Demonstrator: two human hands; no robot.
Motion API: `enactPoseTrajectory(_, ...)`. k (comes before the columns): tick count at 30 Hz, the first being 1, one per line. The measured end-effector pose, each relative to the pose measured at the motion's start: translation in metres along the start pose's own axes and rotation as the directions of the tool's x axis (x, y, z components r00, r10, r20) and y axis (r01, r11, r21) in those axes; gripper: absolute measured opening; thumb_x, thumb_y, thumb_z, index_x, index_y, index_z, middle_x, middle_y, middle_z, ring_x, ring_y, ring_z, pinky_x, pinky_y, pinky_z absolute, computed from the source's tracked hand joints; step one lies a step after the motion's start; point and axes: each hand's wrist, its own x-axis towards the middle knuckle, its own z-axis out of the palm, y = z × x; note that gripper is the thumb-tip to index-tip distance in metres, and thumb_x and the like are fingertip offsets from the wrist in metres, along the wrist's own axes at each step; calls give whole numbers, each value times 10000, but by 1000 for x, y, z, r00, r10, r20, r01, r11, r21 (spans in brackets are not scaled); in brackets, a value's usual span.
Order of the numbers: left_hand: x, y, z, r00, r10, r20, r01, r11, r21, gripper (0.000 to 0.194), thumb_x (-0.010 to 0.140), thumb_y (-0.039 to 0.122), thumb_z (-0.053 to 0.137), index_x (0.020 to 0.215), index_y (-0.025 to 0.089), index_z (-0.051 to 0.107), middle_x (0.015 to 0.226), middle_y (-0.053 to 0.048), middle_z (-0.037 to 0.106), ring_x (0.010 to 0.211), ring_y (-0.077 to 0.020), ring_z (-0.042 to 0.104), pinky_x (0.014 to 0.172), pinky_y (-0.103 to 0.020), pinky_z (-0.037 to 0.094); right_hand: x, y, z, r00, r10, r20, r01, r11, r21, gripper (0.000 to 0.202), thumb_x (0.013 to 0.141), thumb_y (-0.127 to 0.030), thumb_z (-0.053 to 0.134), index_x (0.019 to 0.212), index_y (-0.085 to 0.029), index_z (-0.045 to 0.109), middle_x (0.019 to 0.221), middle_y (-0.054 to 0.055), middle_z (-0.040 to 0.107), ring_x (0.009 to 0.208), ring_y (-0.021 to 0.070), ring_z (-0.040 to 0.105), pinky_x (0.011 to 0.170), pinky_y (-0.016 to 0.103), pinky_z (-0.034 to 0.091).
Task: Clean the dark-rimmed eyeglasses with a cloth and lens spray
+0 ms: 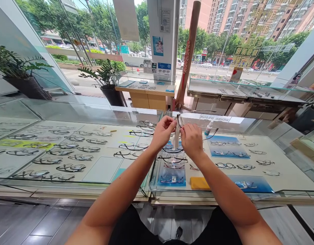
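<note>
Eyeglasses [179,119] with thin dark rims are up in front of you, between your two hands, above a glass display counter [172,198]. Your left hand [164,131] has its thumb and fingers pinched narrow on a white wipe [176,136], cloth or tissue, which hangs down in a strip beside the lens. Your right hand [193,137] has its fingers curled closed at the lower edge of the frame, steadying it. One thin temple stretches away to the right, and what looks like the other shows beyond your right knuckles.

A small white spray bottle [208,128] stands just past your right hand. Rows of display glasses [71,167] lie to the left, and a folded yellow cloth [199,183] shows near the front, by your right forearm.

The step in hand looks like wiping a lens, though your fingertips partly hide the contact. As a judgement, any further stroke calls for light pressure with the wipe between skin and lens, and a firm hold on the rim, so the slender temples are not bent or knocked.
</note>
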Motion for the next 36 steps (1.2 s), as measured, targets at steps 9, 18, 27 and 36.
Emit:
enactPoseTrajectory(9, 7, 9, -7, 982, -165, -96, 148, 975, -165, 398, 768, 416, 862, 904, 221, 543, 743, 53, 558, 611, -96, 506, 549, -186, 416, 9, 12, -28, 979, -43, -199, 111, 931, 347, 279, 1141, -355, 498, 967, -241, 683, 967, 75, 758, 985, 271, 653, 928, 433, 491)
enactPoseTrajectory(18, 5, 24, -13, 975, 219, -39, -214, 971, 108, 253, 858, 401, 754, 933, 233, 579, 668, 74, 478, 524, -89, 355, 506, -227, 296, 37, 21, -56, 1000, -3, 30, -21, 666, 746, 382, 1072, -587, 596, 919, -249, 685, 983, 48, 790, 1014, 228, 719, 1016, 428, 542)
enactPoseTrajectory(27, 28, 132, 7, 534, 681, 501, -806, 233, 544, 840, 796, 552, 988, 1512, 313, 621, 1350, -104, 689, 1152, -284, 701, 955, -425, 610, 81, -3, -154, 976, -168, 141, 24, 722, 692, 302, 1035, -380, 644, 772, -238, 687, 796, 12, 730, 825, 191, 673, 869, 380, 523)
enactPoseTrajectory(36, 25, 145, 3, 305, 693, 653, -863, -89, 497, 572, 918, 468, 924, 1416, 298, 697, 1313, -93, 787, 1135, -285, 736, 999, -444, 593, 72, -9, -170, 913, -267, 308, -43, 688, 724, 308, 1086, -321, 613, 805, -215, 680, 818, 16, 732, 803, 157, 652, 786, 327, 496)
